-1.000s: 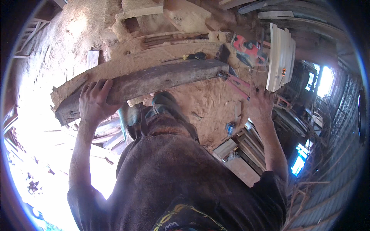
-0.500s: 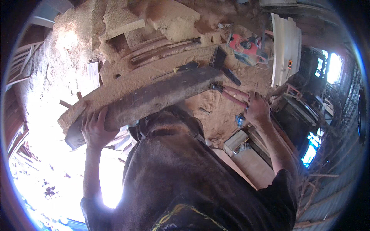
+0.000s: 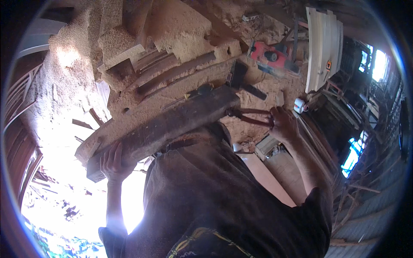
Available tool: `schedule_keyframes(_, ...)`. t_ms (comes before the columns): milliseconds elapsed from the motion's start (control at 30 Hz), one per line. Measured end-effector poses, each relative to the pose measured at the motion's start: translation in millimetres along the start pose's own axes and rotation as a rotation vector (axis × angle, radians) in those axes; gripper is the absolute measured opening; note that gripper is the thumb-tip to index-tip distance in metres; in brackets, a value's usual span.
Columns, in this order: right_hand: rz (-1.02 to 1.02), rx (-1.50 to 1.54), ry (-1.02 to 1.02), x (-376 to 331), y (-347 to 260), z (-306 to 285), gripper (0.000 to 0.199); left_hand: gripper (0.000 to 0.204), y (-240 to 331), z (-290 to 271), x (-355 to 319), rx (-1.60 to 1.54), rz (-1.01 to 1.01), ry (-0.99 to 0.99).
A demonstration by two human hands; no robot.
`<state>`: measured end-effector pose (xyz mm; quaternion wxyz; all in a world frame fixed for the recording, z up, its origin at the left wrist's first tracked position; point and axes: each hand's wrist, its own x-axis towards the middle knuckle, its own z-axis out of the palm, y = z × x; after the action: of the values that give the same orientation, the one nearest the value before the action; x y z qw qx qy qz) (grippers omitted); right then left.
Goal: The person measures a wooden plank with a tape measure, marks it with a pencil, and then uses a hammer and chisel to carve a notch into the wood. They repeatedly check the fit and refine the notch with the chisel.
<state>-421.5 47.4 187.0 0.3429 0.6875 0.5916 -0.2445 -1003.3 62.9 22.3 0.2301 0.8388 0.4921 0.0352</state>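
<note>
A long dark wooden beam (image 3: 172, 120) lies slantwise in front of my body, along the near side of a sawdust-covered bench (image 3: 124, 109). My left hand (image 3: 115, 164) grips its left end, fingers over the upper face. At the beam's right end are pincers (image 3: 254, 117) with reddish handles, their jaws against the end of the wood; what the jaws grip is too small to tell. My right hand (image 3: 284, 124) is closed around the handle ends. Just beyond the beam's right end lies a dark, angled piece (image 3: 238, 74).
A red power tool (image 3: 270, 56) rests in sawdust at the far right, beside pale upright boards (image 3: 320, 49). A white cup-like object (image 3: 300, 105) stands past my right hand. Sawdust-coated wood pieces (image 3: 180, 21) are heaped at the back. Below my right forearm is a wooden box (image 3: 282, 172).
My view has shifted, and the beam appears lower at its left end. The pincers lie more level, still at the beam's end. The white cup-like object has come into sight.
</note>
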Motion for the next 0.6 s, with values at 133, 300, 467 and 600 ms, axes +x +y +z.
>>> schedule_keyframes(133,-0.032,0.065,0.007,4.9,11.6,11.4,0.022,0.065,-1.9,1.0,-2.5,0.017,0.031,0.023)
schedule_keyframes(300,-0.02,0.044,0.034,9.1,14.3,8.1,0.023,0.066,-3.2,5.8,-4.9,0.009,-0.023,-0.003)
schedule_keyframes(467,-0.041,0.054,0.008,9.9,16.4,9.3,0.026,0.065,-4.1,5.4,-4.3,-0.001,-0.031,-0.018)
schedule_keyframes(600,-0.05,0.051,-0.031,11.2,15.4,9.2,0.026,0.082,-6.5,10.9,-13.0,-0.048,-0.087,-0.085)
